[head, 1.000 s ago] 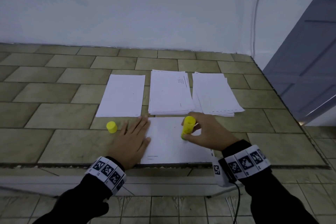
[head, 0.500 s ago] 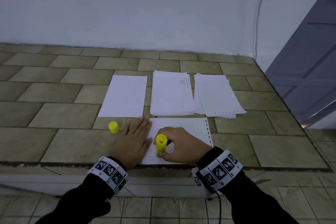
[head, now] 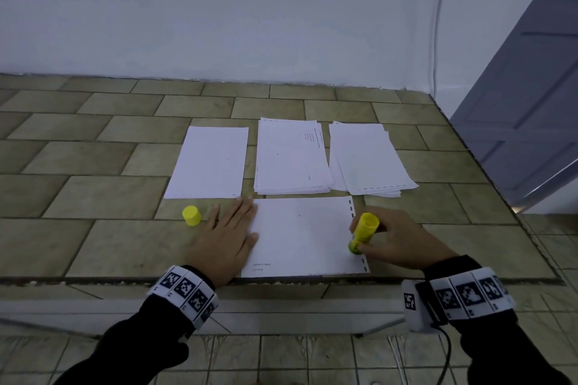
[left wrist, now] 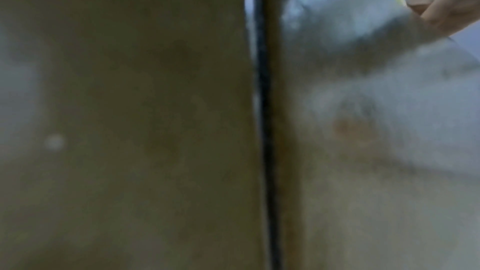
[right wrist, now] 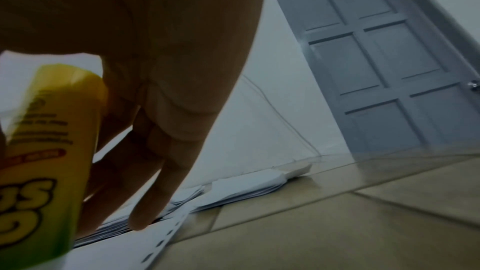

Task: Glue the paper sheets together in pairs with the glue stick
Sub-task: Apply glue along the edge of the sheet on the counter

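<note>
The left hand lay flat, fingers spread, on the sheet's left edge. The right hand gripped the glue stick, tip down near the sheet's right edge.

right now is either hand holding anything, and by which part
The right hand holds the glue stick by the middle of its barrel, tip down on the front sheet. The left hand holds nothing; it rests flat at that sheet's left edge.

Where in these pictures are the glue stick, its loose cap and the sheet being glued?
glue stick [head: 362, 233]: head view, middle of barrel.
cap [head: 191, 215]: head view, its side.
sheet [head: 300, 234]: head view, bare middle.
</note>
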{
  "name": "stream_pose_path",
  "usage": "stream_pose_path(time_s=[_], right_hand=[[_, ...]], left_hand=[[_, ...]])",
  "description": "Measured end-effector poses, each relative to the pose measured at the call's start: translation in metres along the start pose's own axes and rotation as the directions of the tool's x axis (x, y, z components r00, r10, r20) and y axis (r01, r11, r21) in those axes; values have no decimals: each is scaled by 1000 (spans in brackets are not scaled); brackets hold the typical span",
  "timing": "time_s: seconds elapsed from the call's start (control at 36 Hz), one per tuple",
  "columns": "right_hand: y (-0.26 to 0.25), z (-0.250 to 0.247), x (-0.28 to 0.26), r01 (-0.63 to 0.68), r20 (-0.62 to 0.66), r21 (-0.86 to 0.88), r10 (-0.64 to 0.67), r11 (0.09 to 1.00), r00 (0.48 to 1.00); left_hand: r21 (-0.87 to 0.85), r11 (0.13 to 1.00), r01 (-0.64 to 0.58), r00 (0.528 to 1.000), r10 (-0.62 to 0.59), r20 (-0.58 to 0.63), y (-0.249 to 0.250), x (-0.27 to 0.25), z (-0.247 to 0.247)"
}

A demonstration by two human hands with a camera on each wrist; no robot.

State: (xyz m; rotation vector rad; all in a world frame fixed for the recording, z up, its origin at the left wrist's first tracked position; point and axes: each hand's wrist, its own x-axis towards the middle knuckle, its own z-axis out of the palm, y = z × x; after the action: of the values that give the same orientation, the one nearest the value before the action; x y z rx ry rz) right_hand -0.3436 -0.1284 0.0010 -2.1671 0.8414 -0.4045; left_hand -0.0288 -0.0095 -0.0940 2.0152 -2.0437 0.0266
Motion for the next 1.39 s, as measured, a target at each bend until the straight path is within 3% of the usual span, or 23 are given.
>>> stream_pose_path(time_s=[0.17, 0.42, 0.64, 0.83, 1.11, 1.25, 1.39], right_hand=[[-9, 7, 10, 66, 5, -2, -66, 998, 998], [-57, 59, 48, 193, 161, 59, -200, 979, 966], [-79, 96, 72, 284, 253, 2, -276, 959, 927], [-77, 83, 95, 215, 258, -24, -202, 976, 945], [-61, 64, 129, -4, 150, -38, 10, 999, 989], [-55, 54, 110, -14, 121, 20, 11, 1000, 993], [-53, 42, 72, 9, 161, 73, -20, 997, 987]], left_hand=[[-30, 1000, 10, 1000, -10, 19, 1, 0, 0], [-7, 1000, 10, 996, -9, 91, 0, 2, -1], [26, 998, -60, 997, 59, 44, -4, 0, -1], [40, 999, -34, 993, 30, 112, 2, 0, -11], [4, 1000, -7, 997, 7, 71, 4, 1, -12], [-62, 997, 45, 989, -36, 140, 6, 1, -16], [-12, 997, 74, 962, -68, 266, 10, 3, -23]])
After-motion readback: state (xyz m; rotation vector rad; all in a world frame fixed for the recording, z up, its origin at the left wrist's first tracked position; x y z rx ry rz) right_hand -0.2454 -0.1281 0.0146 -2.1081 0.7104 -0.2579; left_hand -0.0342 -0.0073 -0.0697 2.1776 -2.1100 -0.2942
